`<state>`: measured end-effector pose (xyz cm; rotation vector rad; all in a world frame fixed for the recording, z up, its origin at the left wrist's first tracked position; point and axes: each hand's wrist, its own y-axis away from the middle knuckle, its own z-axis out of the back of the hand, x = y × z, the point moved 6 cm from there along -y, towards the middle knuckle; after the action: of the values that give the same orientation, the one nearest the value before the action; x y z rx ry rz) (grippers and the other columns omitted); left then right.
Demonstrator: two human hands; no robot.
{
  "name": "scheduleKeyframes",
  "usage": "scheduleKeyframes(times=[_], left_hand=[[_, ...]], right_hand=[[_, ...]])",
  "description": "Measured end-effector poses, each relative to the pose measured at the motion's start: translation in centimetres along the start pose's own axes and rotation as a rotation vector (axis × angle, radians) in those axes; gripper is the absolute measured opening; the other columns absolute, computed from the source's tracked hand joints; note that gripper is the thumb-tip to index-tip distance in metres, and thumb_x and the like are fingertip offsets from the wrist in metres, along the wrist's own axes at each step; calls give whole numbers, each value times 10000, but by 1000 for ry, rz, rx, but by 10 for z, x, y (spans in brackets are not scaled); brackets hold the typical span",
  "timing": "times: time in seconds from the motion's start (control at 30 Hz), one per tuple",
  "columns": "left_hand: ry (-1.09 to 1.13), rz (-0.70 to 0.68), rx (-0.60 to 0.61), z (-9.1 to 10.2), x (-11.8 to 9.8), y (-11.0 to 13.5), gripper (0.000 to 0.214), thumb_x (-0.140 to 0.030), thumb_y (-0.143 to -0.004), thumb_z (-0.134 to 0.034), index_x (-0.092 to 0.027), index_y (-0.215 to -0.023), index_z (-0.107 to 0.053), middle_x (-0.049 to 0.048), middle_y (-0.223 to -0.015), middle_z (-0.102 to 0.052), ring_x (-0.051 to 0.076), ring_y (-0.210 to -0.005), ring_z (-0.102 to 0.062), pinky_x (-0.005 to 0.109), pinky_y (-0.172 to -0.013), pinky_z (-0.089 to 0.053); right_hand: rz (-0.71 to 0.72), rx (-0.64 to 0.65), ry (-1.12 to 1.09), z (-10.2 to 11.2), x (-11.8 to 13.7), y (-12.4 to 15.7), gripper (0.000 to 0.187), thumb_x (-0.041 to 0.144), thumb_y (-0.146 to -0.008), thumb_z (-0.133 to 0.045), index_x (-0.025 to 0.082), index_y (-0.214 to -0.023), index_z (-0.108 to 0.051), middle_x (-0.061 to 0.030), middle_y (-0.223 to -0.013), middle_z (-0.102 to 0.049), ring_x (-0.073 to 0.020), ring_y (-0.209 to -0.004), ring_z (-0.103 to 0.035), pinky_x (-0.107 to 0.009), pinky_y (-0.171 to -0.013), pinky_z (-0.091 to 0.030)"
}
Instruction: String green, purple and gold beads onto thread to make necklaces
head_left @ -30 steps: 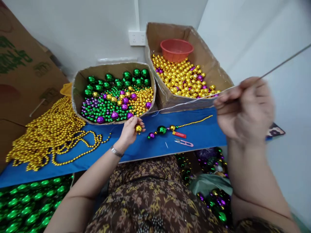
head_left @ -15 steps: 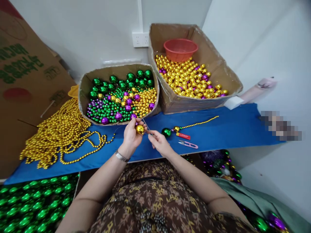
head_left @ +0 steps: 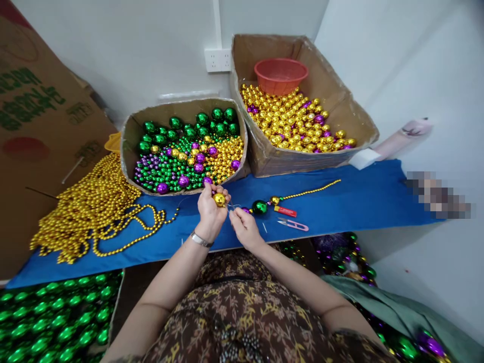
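My left hand point(head_left: 212, 207) is closed round a large shiny gold bead point(head_left: 219, 199), which sits at its fingertips below the near wall of the smaller bead box. Close beside it, my right hand point(head_left: 245, 228) pinches a thin thread point(head_left: 231, 205) that shows between the two hands. Just past my right fingers, a purple bead point(head_left: 245, 210), a green bead point(head_left: 259, 206) and a smaller gold bead point(head_left: 275, 200) lie in line, joined to a string of tiny gold beads point(head_left: 313, 189). A red-and-yellow lighter point(head_left: 285, 211) and pink thread snips point(head_left: 293, 224) lie to the right.
Behind my hands stand a box of mixed beads point(head_left: 126, 174) and a larger box of gold beads point(head_left: 260, 161) with a red basin point(head_left: 282, 75). Gold bead strings point(head_left: 86, 206) are heaped at left on the blue cloth point(head_left: 363, 201). Green beads point(head_left: 56, 320) lie below the table edge.
Both hands have shifted slightly right and closer together. The thread, upright between them before, now lies across the gap. The purple bead beside the green one has come into view.
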<state>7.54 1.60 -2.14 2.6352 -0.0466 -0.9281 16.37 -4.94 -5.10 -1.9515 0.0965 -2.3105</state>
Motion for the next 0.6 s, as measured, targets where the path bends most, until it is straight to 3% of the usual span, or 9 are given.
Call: scheduleKeyframes(times=[0.27, 0.43, 0.6], left_hand=[[23, 96, 14, -7, -3, 7, 383, -352, -970, -425, -190, -629, -355, -33, -535, -376, 83, -462, -404, 186, -417, -311], [2, 109, 79, -10, -8, 11, 382, -342, -955, -452, -190, -621, -347, -35, -535, -354, 85, -463, -385, 183, -412, -309], [53, 140, 52, -8, -9, 14, 390, -294, -978, -371, -185, -605, -348, -31, -513, -341, 88, -447, -363, 182, -391, -292]], right_hand=[[35, 22, 23, 1, 6, 1, 376, 433, -921, -390, 221, -619, -316, 57, -558, -327, -96, -533, -317, -248, -519, -252], [92, 30, 103, 6, 14, 1, 361, 383, -919, -395, 223, -608, -308, 49, -548, -341, -106, -543, -342, -255, -535, -257], [140, 47, 128, 4, 16, 3, 344, 348, -922, -396, 222, -612, -315, 45, -560, -362, -107, -541, -357, -258, -545, -266]])
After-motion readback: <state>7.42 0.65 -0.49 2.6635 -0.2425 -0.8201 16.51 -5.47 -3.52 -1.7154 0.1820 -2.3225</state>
